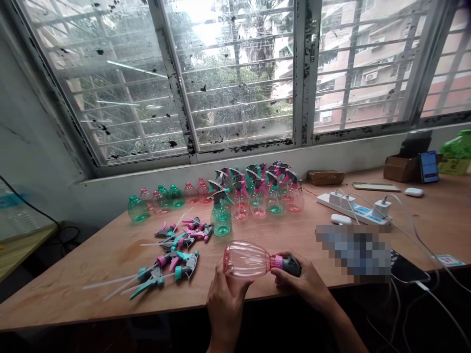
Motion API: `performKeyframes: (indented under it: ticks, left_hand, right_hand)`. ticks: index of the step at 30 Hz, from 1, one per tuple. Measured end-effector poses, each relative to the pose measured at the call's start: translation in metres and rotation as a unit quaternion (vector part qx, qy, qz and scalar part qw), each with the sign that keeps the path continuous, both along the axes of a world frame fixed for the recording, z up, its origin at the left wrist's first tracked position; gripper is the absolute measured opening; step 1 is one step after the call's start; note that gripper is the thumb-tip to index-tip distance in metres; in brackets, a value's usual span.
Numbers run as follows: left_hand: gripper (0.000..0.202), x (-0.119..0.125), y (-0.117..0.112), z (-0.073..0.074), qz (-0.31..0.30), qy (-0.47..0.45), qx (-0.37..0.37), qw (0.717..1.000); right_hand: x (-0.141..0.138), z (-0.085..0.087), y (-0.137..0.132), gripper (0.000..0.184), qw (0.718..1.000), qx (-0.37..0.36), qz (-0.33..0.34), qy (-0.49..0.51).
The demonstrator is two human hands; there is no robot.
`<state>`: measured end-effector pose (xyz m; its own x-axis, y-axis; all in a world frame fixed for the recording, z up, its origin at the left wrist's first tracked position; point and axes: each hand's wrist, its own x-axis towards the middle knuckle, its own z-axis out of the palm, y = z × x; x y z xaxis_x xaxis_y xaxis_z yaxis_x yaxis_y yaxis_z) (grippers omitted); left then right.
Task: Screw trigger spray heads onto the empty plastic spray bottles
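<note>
Pink spray bottle [247, 259] is held sideways, just inside the near edge of a wooden table [84, 267]. The left hand [225, 294] is clamped around its base; the right hand [303, 284] is closed on the grey spray head [292, 264], whose pink collar meets the neck. Whether it is screwed tight, I cannot tell.

Beyond the table's back edge, a barred window [235, 83] shows trees and buildings outside.

Toward the back edge, left of the middle, stand at least seven headless bottles [138, 210], green and pink. Right of them, five fitted bottles [241, 206] show clearly, two green and three pink; others behind overlap too much to count. Between these and the near edge lie at least six loose trigger heads [187, 264], overlapping. Toward the right edge are one power strip [362, 212], two white earbud cases [414, 192] and one cardboard box [398, 168].
</note>
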<state>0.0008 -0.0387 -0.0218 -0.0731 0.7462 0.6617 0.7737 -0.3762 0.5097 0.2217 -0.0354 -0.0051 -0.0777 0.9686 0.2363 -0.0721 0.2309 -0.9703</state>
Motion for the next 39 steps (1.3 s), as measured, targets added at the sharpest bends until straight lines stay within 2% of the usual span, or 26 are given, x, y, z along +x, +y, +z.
performKeyframes:
  ticks: [2, 6, 11, 15, 20, 24, 28, 34, 37, 39]
  left_hand:
    - [0.071, 0.000, 0.001, -0.001, -0.002, -0.022, -0.011, 1.000]
    - [0.062, 0.001, 0.003, -0.004, 0.011, -0.032, -0.010, 0.999]
    - [0.078, 0.002, 0.000, 0.000, -0.006, -0.013, -0.015, 1.000]
    - [0.073, 0.003, -0.001, 0.004, -0.007, -0.030, -0.022, 0.999]
    - [0.064, 0.004, 0.003, 0.001, 0.007, -0.033, 0.006, 0.999]
    - [0.077, 0.003, 0.001, 0.002, -0.006, -0.028, -0.019, 0.999]
    - [0.073, 0.002, 0.000, 0.004, -0.008, -0.044, -0.048, 0.998]
    - [0.071, 0.002, 0.003, -0.003, 0.016, -0.038, -0.027, 0.999]
    - [0.080, 0.001, 0.002, -0.002, 0.002, -0.041, -0.035, 0.999]
    - [0.078, 0.001, 0.000, 0.000, -0.009, -0.053, -0.044, 0.998]
  right_hand:
    - [0.000, 0.000, 0.001, 0.047, 1.000, -0.005, -0.001, 0.001]
    - [0.001, 0.000, 0.001, 0.048, 1.000, -0.007, 0.005, 0.005]
    - [-0.001, 0.001, 0.000, 0.050, 1.000, -0.012, 0.002, 0.014]
    - [-0.002, 0.001, 0.000, 0.052, 1.000, 0.000, -0.010, 0.003]
    - [-0.002, 0.001, 0.001, 0.052, 1.000, 0.010, -0.019, 0.001]
    - [-0.001, 0.001, 0.001, 0.052, 1.000, 0.013, -0.014, -0.002]
    - [-0.001, 0.002, 0.001, 0.049, 1.000, 0.019, -0.015, -0.015]
    - [-0.007, 0.000, 0.000, 0.048, 0.999, -0.010, -0.006, 0.031]
    - [-0.010, 0.000, 0.001, 0.049, 0.997, -0.038, -0.016, 0.069]
    - [-0.011, 0.001, 0.000, 0.050, 0.996, -0.048, -0.008, 0.070]
